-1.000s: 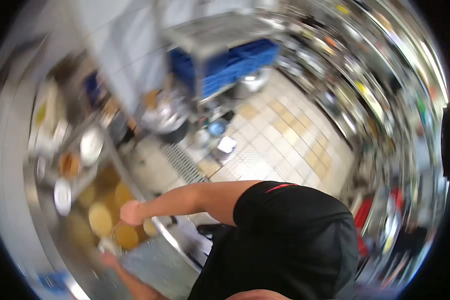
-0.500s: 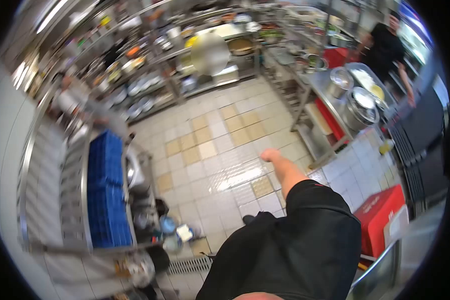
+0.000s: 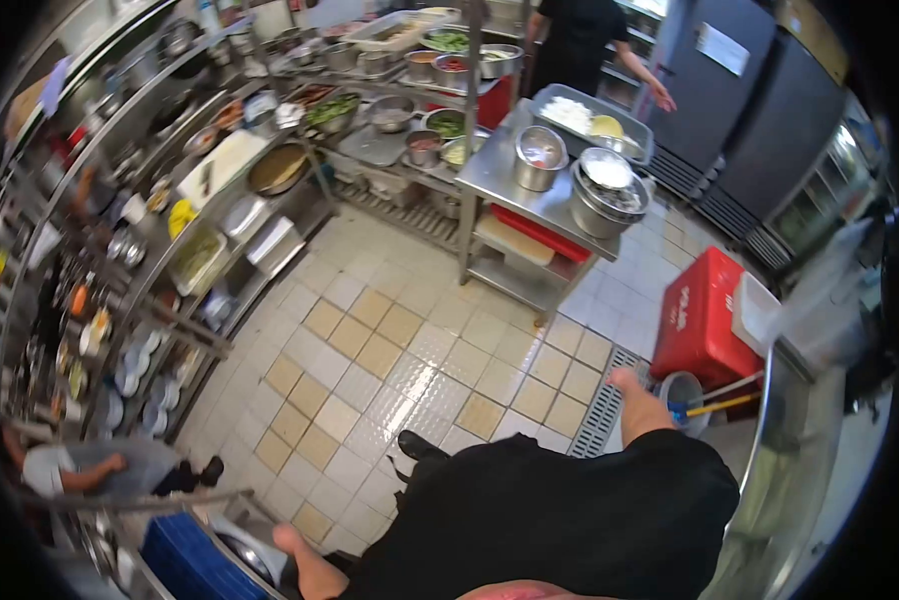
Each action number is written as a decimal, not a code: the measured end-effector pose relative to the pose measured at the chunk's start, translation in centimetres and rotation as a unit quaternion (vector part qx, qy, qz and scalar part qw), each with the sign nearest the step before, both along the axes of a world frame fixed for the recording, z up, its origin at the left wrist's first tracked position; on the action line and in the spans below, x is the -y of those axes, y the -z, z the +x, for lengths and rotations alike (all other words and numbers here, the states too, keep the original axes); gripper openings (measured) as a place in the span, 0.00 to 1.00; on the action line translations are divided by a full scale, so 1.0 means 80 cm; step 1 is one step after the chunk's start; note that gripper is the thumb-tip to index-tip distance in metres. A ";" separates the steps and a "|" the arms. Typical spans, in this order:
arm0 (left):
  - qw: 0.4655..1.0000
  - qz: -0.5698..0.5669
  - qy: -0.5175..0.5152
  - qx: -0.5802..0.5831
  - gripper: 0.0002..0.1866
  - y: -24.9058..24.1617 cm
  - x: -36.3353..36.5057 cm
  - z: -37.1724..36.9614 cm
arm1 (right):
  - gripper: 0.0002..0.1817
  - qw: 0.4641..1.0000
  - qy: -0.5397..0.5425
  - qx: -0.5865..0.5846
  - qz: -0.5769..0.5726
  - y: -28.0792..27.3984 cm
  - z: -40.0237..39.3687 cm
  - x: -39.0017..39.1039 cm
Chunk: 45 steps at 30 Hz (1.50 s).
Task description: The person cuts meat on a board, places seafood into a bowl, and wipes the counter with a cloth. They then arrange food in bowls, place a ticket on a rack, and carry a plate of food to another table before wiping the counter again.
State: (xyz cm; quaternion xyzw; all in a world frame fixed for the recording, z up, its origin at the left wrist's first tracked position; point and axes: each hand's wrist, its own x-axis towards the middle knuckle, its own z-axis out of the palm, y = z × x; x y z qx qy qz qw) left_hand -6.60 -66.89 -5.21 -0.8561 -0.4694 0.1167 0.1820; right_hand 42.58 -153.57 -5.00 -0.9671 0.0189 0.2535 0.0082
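Observation:
My left hand [image 3: 288,543] hangs at the lower left, nearest to the metal bowl [image 3: 245,556] beside the blue crate [image 3: 195,556]. Out to the right, my right hand [image 3: 627,381] is over the floor drain [image 3: 601,412], near the grey bucket [image 3: 681,392] and the red box [image 3: 700,318]. Both hands are seen from above, foreshortened, with their fingers hidden. No held object shows in either.
A steel table [image 3: 495,160] bears pots and a tray of white food. Shelves with bowls line the left and back. One person [image 3: 580,45] stands behind the table, another [image 3: 85,468] at the lower left. Dark fridges [image 3: 715,90] stand at the back right.
The view has turned right, so the table, red box and fridges sit further left. My left hand has come into view. My right arm is now lower and nearer my body.

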 end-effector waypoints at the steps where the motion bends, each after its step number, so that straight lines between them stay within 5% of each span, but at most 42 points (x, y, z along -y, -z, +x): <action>1: 0.981 -0.091 -0.048 0.165 0.10 0.022 -0.047 0.084 | 0.16 0.997 0.030 -0.054 -0.046 0.022 -0.045 -0.006; 2: 0.907 -0.182 -0.090 0.368 0.10 0.037 -0.089 0.171 | 0.18 0.986 -0.158 -0.039 -0.022 0.066 -0.104 0.017; 3: 0.808 -0.234 -0.120 0.528 0.11 0.051 -0.131 0.257 | 0.13 0.990 0.017 -0.121 0.065 0.042 -0.137 -0.023; 4: 0.971 -0.137 0.091 0.172 0.15 0.059 -0.186 0.343 | 0.10 0.945 0.239 -0.159 0.158 0.023 -0.172 -0.061; 5: 0.890 -0.162 0.074 0.421 0.16 0.067 -0.212 0.435 | 0.08 0.873 0.422 -0.153 0.194 0.004 -0.209 -0.099; 6: 0.878 -0.233 0.070 0.412 0.16 0.036 -0.210 0.517 | 0.10 0.889 0.396 -0.157 0.171 0.001 -0.219 -0.114; 7: 0.842 -0.250 0.039 0.477 0.14 -0.090 -0.149 0.595 | 0.11 0.903 0.368 -0.162 0.149 0.007 -0.245 -0.136; 8: 0.767 -0.190 0.094 0.605 0.10 -0.040 -0.188 0.671 | 0.13 0.917 0.337 -0.168 0.129 0.029 -0.280 -0.155; 9: 0.774 -0.287 0.109 0.554 0.07 -0.118 -0.162 0.720 | 0.14 0.930 0.306 -0.174 0.109 0.054 -0.316 -0.171; 11: 0.768 -0.278 0.149 0.557 0.07 -0.168 -0.146 0.813 | 0.11 0.945 0.257 -0.160 0.120 0.093 -0.344 -0.191; 14: 0.791 -0.300 0.166 0.506 0.10 -0.198 -0.119 0.879 | 0.10 0.990 -0.052 -0.006 0.134 0.188 -0.373 -0.186; 15: 0.798 -0.313 0.169 0.486 0.11 -0.203 -0.122 0.903 | 0.10 0.985 -0.058 0.031 0.162 0.198 -0.354 -0.203; 16: 0.812 -0.305 0.198 0.456 0.13 -0.176 -0.135 0.913 | 0.10 0.937 0.194 -0.064 0.284 0.184 -0.310 -0.230; 17: 0.826 -0.296 0.223 0.425 0.15 -0.125 -0.157 0.905 | 0.10 0.811 0.455 -0.075 0.360 0.171 -0.266 -0.256; 18: 0.839 -0.325 0.204 0.386 0.22 -0.075 -0.189 0.894 | 0.11 0.926 0.274 -0.124 0.226 0.178 -0.209 -0.254; 20: 0.895 -0.320 0.166 0.262 0.24 -0.019 -0.244 0.837 | 0.16 0.949 0.259 -0.146 0.108 0.197 -0.081 -0.263; 21: 0.944 -0.234 0.228 0.056 0.22 0.017 -0.295 0.806 | 0.20 0.882 0.434 -0.125 0.134 0.201 -0.009 -0.271; 22: 0.945 -0.201 0.253 -0.055 0.18 -0.004 -0.314 0.780 | 0.20 0.891 0.397 -0.179 0.127 0.168 0.071 -0.272; 23: 0.958 -0.215 0.192 0.015 0.15 -0.033 -0.325 0.755 | 0.20 0.909 0.361 -0.166 0.125 0.140 0.150 -0.279; 24: 0.967 -0.205 0.146 0.035 0.15 -0.049 -0.346 0.733 | 0.20 0.934 0.296 -0.184 0.073 0.014 0.235 -0.327; 25: 0.979 -0.174 0.107 0.003 0.15 -0.066 -0.368 0.707 | 0.20 0.973 0.139 -0.183 0.016 0.038 0.300 -0.316; 27: 0.985 -0.102 0.075 -0.115 0.15 -0.085 -0.412 0.654 | 0.20 0.981 0.151 -0.112 0.040 -0.053 0.416 -0.374; 29: 0.967 -0.038 0.087 -0.236 0.16 -0.098 -0.434 0.618 | 0.19 0.982 0.051 -0.182 0.021 -0.037 0.522 -0.396; 31: 0.956 -0.024 0.082 -0.281 0.18 -0.097 -0.437 0.621 | 0.17 0.991 0.095 0.009 0.094 0.039 0.620 -0.435; 33: 0.954 -0.083 0.037 -0.284 0.19 -0.086 -0.436 0.663 | 0.16 0.965 0.118 0.100 0.212 0.030 0.692 -0.526; 34: 0.948 -0.116 0.014 -0.297 0.20 -0.078 -0.429 0.660 | 0.17 0.958 0.086 0.103 0.254 0.020 0.710 -0.575; 35: 0.938 -0.149 -0.012 -0.312 0.22 -0.073 -0.421 0.652 | 0.13 0.989 -0.108 0.072 0.073 0.006 0.736 -0.629; 36: 0.927 -0.180 -0.040 -0.326 0.23 -0.069 -0.419 0.644 | 0.12 0.958 0.068 0.046 0.274 -0.004 0.734 -0.689; 37: 0.947 -0.180 -0.049 -0.263 0.24 -0.068 -0.415 0.658 | 0.12 0.859 0.238 0.014 0.453 -0.018 0.733 -0.737; 38: 0.961 -0.179 -0.059 -0.203 0.25 -0.074 -0.408 0.664 | 0.13 0.863 0.206 -0.010 0.461 -0.019 0.727 -0.773; 39: 0.957 -0.215 -0.187 0.049 0.24 -0.061 -0.410 0.663 | 0.14 0.866 0.173 -0.032 0.468 -0.023 0.727 -0.797; 40: 0.876 -0.230 -0.296 0.301 0.23 -0.051 -0.414 0.683 | 0.14 0.883 0.153 -0.026 0.442 -0.015 0.722 -0.808; 41: 0.721 -0.230 -0.376 0.535 0.22 -0.042 -0.420 0.717 | 0.15 0.899 0.133 -0.011 0.417 0.003 0.727 -0.809; 44: 0.849 -0.211 -0.268 0.404 0.24 -0.078 -0.393 0.736 | 0.19 0.929 0.095 0.007 0.356 0.058 0.710 -0.765; 45: 0.833 -0.199 -0.280 0.433 0.23 -0.057 -0.405 0.727 | 0.19 0.979 0.011 0.008 0.203 0.035 0.688 -0.750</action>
